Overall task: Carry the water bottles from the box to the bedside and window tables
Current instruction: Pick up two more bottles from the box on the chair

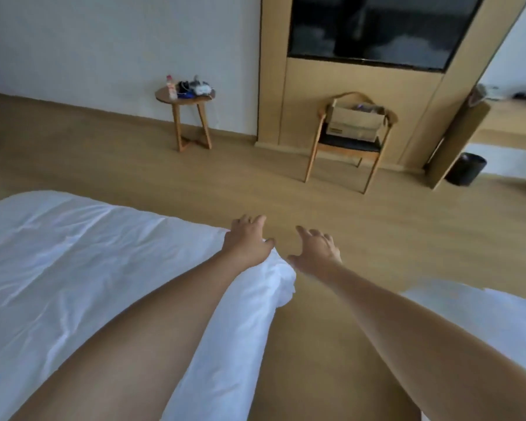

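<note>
Head view, both arms extended forward. We see the left hand (247,242) held above the corner of a white duvet (110,256), its fingers (255,220) spread and loosely bent, holding nothing; whether the palm touches the bedding we cannot tell. The right hand (315,250) hangs over the wooden floor (225,183) just beside that corner, fingers likewise spread and empty. A second patch of white bedding (480,311) shows at the lower right.

Against the far wall panel stands a wooden chair (343,147) with a dark seat, and on that seat rests an open cardboard box (354,123); its contents are too blurred to make out. To the left of the chair, well apart from it, a small round wooden worktop (164,95) on splayed legs carries one water bottle (171,86) with a pink cap, standing upright beside a heap of dark and pale items (195,86). A black television screen (377,28) is set into the panel above the chair. A dark waste bin (465,169) stands on the floor at the right.
</note>
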A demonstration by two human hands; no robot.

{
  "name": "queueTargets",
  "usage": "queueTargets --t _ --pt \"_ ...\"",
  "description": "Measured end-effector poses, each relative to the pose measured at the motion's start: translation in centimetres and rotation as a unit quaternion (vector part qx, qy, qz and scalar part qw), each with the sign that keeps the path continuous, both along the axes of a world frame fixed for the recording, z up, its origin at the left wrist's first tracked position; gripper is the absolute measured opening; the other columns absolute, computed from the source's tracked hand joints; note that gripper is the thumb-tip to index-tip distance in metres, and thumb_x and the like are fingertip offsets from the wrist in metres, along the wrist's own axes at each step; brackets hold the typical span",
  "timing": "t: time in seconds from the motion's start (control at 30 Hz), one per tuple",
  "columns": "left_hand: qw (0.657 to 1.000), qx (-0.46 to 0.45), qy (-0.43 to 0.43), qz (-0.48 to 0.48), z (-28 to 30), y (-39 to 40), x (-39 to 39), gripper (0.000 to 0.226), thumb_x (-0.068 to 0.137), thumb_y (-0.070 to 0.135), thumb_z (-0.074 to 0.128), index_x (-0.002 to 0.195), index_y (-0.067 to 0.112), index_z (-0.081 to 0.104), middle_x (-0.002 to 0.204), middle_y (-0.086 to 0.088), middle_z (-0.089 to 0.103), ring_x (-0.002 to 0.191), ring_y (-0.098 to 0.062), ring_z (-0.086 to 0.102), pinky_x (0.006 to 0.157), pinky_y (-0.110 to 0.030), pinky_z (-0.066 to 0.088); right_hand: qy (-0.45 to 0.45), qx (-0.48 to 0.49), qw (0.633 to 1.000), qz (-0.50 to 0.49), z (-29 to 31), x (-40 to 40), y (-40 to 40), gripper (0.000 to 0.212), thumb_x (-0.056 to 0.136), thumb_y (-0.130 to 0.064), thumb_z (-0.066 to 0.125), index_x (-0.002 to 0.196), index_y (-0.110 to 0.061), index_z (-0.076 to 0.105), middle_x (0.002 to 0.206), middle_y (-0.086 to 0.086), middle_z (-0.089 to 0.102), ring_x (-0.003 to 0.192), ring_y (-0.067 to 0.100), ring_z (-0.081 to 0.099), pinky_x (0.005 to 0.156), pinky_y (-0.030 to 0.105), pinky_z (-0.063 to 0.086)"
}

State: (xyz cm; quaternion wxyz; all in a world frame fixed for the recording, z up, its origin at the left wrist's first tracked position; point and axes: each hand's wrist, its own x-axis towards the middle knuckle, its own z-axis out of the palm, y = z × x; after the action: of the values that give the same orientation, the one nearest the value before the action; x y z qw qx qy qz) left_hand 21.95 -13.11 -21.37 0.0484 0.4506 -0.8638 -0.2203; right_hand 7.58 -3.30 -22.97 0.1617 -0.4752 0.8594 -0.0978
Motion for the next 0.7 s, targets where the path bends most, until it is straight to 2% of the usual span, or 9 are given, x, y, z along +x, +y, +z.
queueTargets --t 0.2,0.33,0.5,0.7 --pt "0.990 0.009 -0.006 -0.139 0.5 -5.0 -17.2 0.064 0.096 0.047 0.059 0.151 0.019 0.041 0.151 -0.010 0.041 0.142 -0.033 0.033 0.113 -0.043 0.035 0.010 -0.004 0.989 -0.148 0.5 -13.6 -1.9 0.076 0.084 -0.048 0.068 0.149 -0.030 0.033 0.146 0.007 0.047 0.135 0.035 0.039 0.102 0.046 0.041" --pt "0.979 0.009 -0.023 -0.204 -1.1 -7.4 -26.9 0.064 0.097 0.047 0.058 0.153 0.021 0.039 0.154 -0.009 0.038 0.144 -0.031 0.031 0.115 -0.043 0.035 0.004 0.000 0.979 -0.204 -1.0 -21.9 -3.5 0.077 0.085 -0.049 0.066 0.150 -0.029 0.032 0.147 0.007 0.045 0.135 0.035 0.038 0.102 0.046 0.040" --pt "0.969 -0.018 -0.055 -0.240 -3.1 -12.8 -39.4 0.064 0.097 0.050 0.058 0.153 0.024 0.038 0.155 -0.006 0.037 0.143 -0.030 0.033 0.113 -0.046 0.037 -0.002 -0.012 0.974 -0.227 -3.1 -34.2 -9.1 0.079 0.085 -0.052 0.065 0.152 -0.029 0.031 0.148 0.006 0.044 0.135 0.034 0.037 0.102 0.046 0.040" --pt "0.973 -0.019 -0.076 -0.215 -2.2 -22.8 -53.6 0.062 0.097 0.048 0.058 0.152 0.026 0.038 0.154 -0.004 0.038 0.140 -0.030 0.036 0.109 -0.047 0.042 -0.020 -0.014 0.975 -0.219 -2.0 -49.6 -18.8 0.076 0.087 -0.051 0.067 0.150 -0.027 0.034 0.147 0.008 0.046 0.134 0.035 0.039 0.100 0.046 0.042"
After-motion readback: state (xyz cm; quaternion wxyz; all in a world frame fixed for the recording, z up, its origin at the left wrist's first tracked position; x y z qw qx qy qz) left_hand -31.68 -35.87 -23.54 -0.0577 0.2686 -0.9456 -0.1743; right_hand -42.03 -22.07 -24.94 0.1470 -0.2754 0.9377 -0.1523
